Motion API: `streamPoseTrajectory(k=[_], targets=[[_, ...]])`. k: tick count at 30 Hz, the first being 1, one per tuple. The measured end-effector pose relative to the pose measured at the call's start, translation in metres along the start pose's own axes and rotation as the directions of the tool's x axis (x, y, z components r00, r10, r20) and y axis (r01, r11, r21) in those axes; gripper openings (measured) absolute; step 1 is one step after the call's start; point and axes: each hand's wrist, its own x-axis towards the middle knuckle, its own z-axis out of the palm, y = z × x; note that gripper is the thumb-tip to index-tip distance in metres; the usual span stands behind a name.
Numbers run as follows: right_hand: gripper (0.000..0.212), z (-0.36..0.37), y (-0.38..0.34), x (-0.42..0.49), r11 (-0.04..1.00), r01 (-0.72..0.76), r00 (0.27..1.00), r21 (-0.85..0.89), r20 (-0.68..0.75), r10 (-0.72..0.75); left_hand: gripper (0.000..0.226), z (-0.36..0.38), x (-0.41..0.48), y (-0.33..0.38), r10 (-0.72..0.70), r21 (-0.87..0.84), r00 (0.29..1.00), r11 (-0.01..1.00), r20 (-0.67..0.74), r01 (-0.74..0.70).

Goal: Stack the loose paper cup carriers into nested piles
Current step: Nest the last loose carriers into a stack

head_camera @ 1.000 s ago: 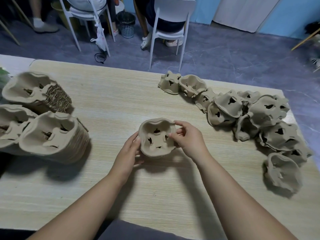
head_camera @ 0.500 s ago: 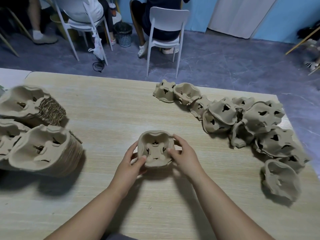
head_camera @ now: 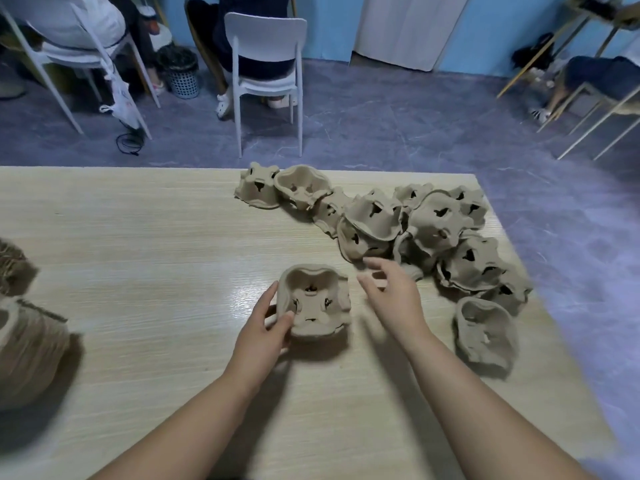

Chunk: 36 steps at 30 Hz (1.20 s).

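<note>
One carrier (head_camera: pixel 315 301) sits in the left hand's (head_camera: pixel 263 332) grip, right hand (head_camera: pixel 394 296) spread.

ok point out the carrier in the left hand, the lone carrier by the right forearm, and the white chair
held carrier (head_camera: pixel 311 311), head view, on its inner floor
lone carrier (head_camera: pixel 485 332), head view, inside its hollow
white chair (head_camera: pixel 266 31), head view, on the backrest
</note>
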Motion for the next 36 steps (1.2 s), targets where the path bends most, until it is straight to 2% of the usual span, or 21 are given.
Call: streamPoseTrajectory(k=[3,6,8,12,16,19,21,23,25,28,30,33,36], targets=[[0.025,-0.015,0.004,0.034,0.971,0.141,0.974,-0.192,-0.149,-0.171,0.047,-0.001,-0.001,0.0,-0.006,0.004,1.0,1.0,-0.01,0.006],[0.029,-0.018,0.012,0.06,0.917,0.121,0.976,-0.38,-0.125,-0.18,0.047,0.0,-0.002,0.0,-0.01,0.004,1.0,1.0,-0.023,0.01],[0.027,-0.013,0.02,0.067,0.907,0.085,0.984,-0.412,-0.107,-0.141,0.046,0.0,-0.002,-0.001,-0.01,0.009,1.0,1.0,-0.03,0.011],[0.014,-0.006,0.03,0.074,0.924,0.032,0.981,-0.382,-0.164,-0.102,0.046,-0.001,-0.001,-0.003,-0.021,0.007,0.999,1.0,-0.033,0.021],[0.007,-0.007,0.031,0.078,0.97,0.066,0.968,-0.232,-0.22,-0.118,0.047,0.0,0.0,-0.003,-0.019,0.01,0.999,1.0,-0.035,0.019],[0.005,-0.017,0.022,0.07,0.991,0.118,0.935,-0.069,-0.329,-0.135,0.046,0.0,0.0,-0.004,-0.016,0.014,0.999,1.0,-0.033,0.016],[0.005,-0.031,0.013,0.058,0.989,0.122,0.916,0.086,-0.393,-0.079,0.046,0.0,0.0,-0.004,-0.014,0.015,0.999,1.0,-0.032,0.014],[0.008,-0.046,0.008,0.039,0.959,0.083,0.912,0.271,-0.409,0.036,0.045,0.0,0.001,-0.003,-0.01,0.019,0.999,1.0,-0.034,0.01],[0.008,-0.057,0.01,0.014,0.869,0.027,0.912,0.494,-0.367,0.18,0.045,0.0,0.001,-0.004,-0.009,0.022,0.999,1.0,-0.035,0.01],[0.011,-0.057,0.026,-0.028,0.675,-0.137,0.912,0.725,-0.173,0.371,0.044,0.0,0.001,-0.005,-0.012,0.02,0.999,1.0,-0.033,0.012],[0.011,-0.05,0.037,-0.053,0.534,-0.233,0.888,0.813,-0.047,0.458,0.045,0.001,0.0,-0.006,-0.006,0.012,0.999,1.0,-0.037,0.006],[0.004,-0.039,0.047,-0.08,0.312,-0.345,0.799,0.885,0.103,0.593,0.046,0.002,-0.002,-0.006,0.007,0.009,0.999,1.0,-0.052,-0.007],[0.006,-0.035,0.047,-0.093,0.137,-0.354,0.769,0.925,0.205,0.606,0.05,0.001,-0.004,-0.009,0.018,0.015,0.998,1.0,-0.063,-0.018]])
